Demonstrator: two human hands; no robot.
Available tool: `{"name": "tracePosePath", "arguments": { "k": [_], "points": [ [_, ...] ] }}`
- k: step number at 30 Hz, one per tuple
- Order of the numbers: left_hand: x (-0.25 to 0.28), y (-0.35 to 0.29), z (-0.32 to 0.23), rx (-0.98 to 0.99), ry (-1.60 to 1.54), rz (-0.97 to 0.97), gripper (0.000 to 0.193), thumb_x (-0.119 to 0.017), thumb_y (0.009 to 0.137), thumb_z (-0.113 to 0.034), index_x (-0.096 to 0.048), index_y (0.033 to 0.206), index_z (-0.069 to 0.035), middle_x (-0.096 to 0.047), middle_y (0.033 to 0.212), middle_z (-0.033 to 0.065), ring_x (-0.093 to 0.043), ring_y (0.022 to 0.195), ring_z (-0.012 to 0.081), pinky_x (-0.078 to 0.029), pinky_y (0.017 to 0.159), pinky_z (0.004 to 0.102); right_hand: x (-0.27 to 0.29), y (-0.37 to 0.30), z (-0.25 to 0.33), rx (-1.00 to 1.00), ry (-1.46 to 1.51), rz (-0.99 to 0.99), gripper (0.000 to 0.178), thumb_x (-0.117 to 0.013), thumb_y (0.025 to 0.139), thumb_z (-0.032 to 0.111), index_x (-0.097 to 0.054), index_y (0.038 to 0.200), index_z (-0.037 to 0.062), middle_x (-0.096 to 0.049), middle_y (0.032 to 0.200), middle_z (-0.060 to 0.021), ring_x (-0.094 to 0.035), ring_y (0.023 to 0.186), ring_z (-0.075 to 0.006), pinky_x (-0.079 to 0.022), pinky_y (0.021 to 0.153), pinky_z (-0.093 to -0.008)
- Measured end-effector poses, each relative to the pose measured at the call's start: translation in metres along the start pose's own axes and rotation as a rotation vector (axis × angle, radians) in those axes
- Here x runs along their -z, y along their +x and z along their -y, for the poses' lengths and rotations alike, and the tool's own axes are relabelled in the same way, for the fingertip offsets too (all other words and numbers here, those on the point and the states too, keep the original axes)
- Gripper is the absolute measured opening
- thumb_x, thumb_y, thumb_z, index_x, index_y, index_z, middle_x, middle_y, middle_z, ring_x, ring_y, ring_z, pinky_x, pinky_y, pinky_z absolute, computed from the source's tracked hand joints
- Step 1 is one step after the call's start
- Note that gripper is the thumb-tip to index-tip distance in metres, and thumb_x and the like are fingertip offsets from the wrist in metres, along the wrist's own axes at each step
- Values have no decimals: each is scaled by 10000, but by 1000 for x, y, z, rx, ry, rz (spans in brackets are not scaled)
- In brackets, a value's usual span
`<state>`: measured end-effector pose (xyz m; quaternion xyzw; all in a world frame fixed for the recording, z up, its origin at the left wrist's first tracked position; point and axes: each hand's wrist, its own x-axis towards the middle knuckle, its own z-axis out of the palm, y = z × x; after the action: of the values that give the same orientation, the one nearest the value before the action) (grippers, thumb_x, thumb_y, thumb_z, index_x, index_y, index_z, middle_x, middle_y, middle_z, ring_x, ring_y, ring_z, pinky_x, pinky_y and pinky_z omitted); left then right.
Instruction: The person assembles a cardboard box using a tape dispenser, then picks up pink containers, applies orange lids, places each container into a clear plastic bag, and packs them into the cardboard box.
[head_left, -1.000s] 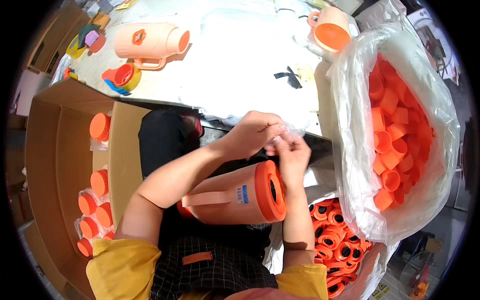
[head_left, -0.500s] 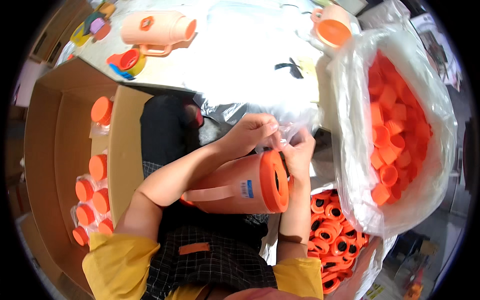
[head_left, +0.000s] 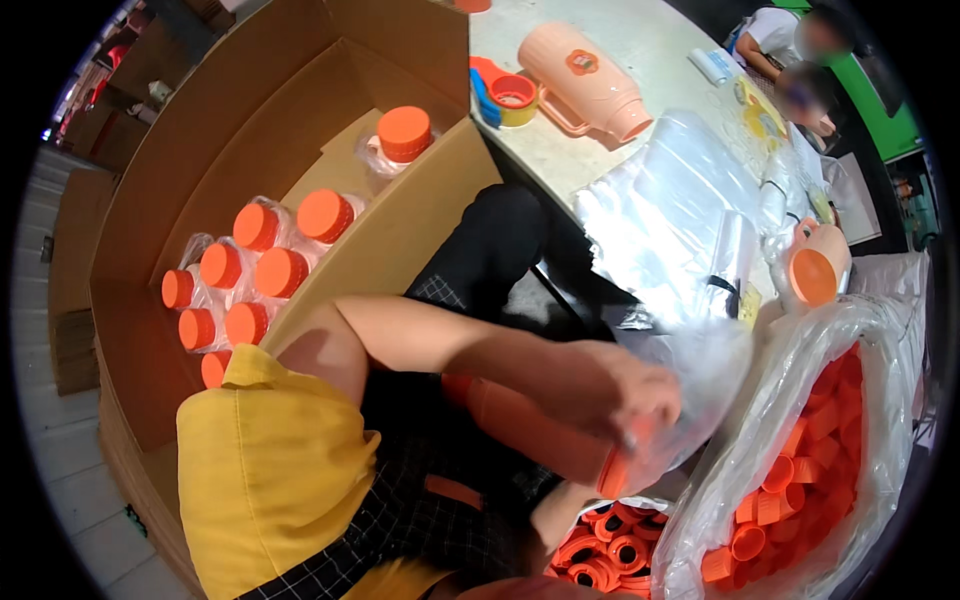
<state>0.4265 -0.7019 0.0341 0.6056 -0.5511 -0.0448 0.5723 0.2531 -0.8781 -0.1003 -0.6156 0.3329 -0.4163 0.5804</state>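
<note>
A peach thermos flask [head_left: 530, 428] with an orange rim lies tilted across my lap, its rim end to the right. My left hand [head_left: 630, 388], slightly blurred, is over the rim end with its fingers curled into a clear plastic bag [head_left: 705, 385]. The bag spreads out to the right of the flask's rim. Of my right hand [head_left: 562, 512], only the wrist area shows, below the flask's rim; its fingers are hidden behind the flask and bag.
On the left stands a cardboard box [head_left: 400, 225] with several bagged, orange-capped flasks. Another peach flask [head_left: 580, 75], tape rolls [head_left: 515, 92] and clear bags [head_left: 665, 190] lie on the table. At right are a sack of orange cups [head_left: 780, 500] and orange lids [head_left: 625, 550]. Another person [head_left: 770, 45] sits far right.
My view has swung left, so the box shows more fully. My left hand has moved over the flask's rim, and the bag is spread wider. My right hand has become mostly hidden.
</note>
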Motion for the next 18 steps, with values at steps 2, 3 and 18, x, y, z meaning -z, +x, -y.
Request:
{"name": "tracePosePath", "arguments": {
  "k": [2,3,18],
  "points": [
    [19,-21,-33,87,174,25,402,-774,837,-359,-609,1088,-92,-641,1066,101,-651,929,305,-531,715,400,-4,-24,7,-78,39,93,307,-629,941,38,-578,1235,-32,-638,1095,-103,-616,992,-160,-510,805,-284],
    [30,-32,-43,101,283,35,393,-774,833,-377,-624,1063,-97,-632,1110,101,-649,962,299,-534,721,399,-8,-35,10,-117,59,158,324,-640,934,37,-573,1243,-33,-636,1110,-108,-616,1003,-167,-510,819,-291],
    [105,-232,-70,745,545,-864,546,-693,895,-272,-550,1346,0,-643,1133,196,-652,968,357,-542,806,445,-155,-105,104,-213,138,1514,747,-813,791,13,-440,1438,-7,-589,1356,-171,-623,1155,-248,-498,1006,-381]
  ]
}}
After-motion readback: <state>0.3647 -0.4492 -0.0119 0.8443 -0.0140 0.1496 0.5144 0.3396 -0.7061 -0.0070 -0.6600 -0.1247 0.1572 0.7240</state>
